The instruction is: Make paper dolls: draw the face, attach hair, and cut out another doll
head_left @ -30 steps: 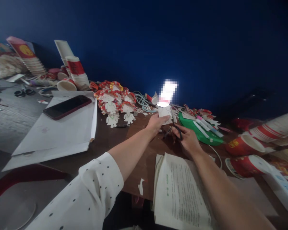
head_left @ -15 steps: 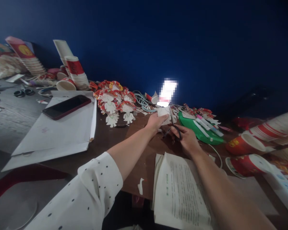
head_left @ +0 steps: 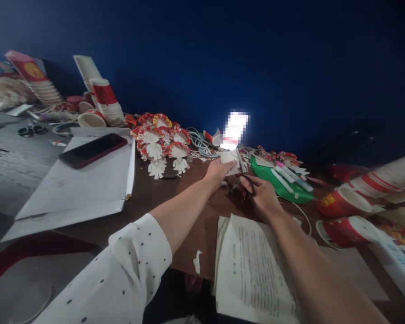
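Observation:
My left hand (head_left: pixel 218 172) is closed on a small piece of white paper (head_left: pixel 228 157), thumb lying across its front. Black-handled scissors (head_left: pixel 252 185) are in my right hand (head_left: pixel 263 198), with fingers through the loops. Their blades point up and away, at the right edge of the paper; how far apart the blades are I cannot make out. Just behind the paper glows a bright, blurred-out screen (head_left: pixel 235 130). Left of my hands stands a cluster of paper dolls (head_left: pixel 155 146) with red and yellow trim.
A phone (head_left: pixel 93 151) lies on a white folder (head_left: pixel 87 189) at left. Paper cup stacks (head_left: pixel 106 101) stand behind it. At right are a green pouch (head_left: pixel 265 176) with pens and tipped red cups (head_left: pixel 344 202). A printed booklet (head_left: pixel 253 270) and paper scrap (head_left: pixel 197 262) lie nearest me.
The view has shifted very slightly. Both hands, the paper and the scissors stay almost in the same place.

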A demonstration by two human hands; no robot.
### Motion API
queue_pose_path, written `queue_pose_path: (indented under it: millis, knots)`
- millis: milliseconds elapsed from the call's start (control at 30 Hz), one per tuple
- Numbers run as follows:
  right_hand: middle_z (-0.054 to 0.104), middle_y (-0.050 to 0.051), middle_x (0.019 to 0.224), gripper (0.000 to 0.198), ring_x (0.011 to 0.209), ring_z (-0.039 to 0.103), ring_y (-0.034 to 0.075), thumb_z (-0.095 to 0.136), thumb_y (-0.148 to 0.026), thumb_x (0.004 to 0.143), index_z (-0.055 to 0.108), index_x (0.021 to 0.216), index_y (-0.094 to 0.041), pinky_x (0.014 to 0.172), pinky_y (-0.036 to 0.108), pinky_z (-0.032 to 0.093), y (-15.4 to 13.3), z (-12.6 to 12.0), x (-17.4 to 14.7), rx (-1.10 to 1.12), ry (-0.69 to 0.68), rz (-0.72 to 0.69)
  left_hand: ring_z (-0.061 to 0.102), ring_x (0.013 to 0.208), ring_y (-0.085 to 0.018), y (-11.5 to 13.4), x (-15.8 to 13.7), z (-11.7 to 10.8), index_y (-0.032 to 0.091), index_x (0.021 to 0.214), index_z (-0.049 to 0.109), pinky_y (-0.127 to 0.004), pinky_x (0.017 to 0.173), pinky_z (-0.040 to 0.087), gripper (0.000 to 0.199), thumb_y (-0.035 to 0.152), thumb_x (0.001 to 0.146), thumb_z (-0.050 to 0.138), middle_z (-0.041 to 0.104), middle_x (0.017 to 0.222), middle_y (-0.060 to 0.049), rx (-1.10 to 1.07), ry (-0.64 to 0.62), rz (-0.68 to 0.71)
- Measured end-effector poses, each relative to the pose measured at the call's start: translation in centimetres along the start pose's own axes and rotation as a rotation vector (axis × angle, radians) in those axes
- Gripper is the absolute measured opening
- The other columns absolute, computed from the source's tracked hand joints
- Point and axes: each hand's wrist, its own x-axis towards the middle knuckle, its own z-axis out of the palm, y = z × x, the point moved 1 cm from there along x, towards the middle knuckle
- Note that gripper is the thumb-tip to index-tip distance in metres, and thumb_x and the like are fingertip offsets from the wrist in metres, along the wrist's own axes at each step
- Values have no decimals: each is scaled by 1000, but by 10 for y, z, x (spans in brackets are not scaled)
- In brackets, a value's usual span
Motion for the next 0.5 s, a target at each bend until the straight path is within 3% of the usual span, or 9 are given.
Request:
queue_pose_path:
  millis: [500]
  knots:
    - [62, 1, 61, 48, 50, 50, 12, 76, -60, 68, 76, 89, -17, 46, 26, 35, 1, -2, 2, 19, -18, -6, 62, 61, -15, 0, 1, -2, 12, 80, 69, -34, 77, 53, 12, 20, 72, 72, 69, 70, -6, 10, -29, 10]
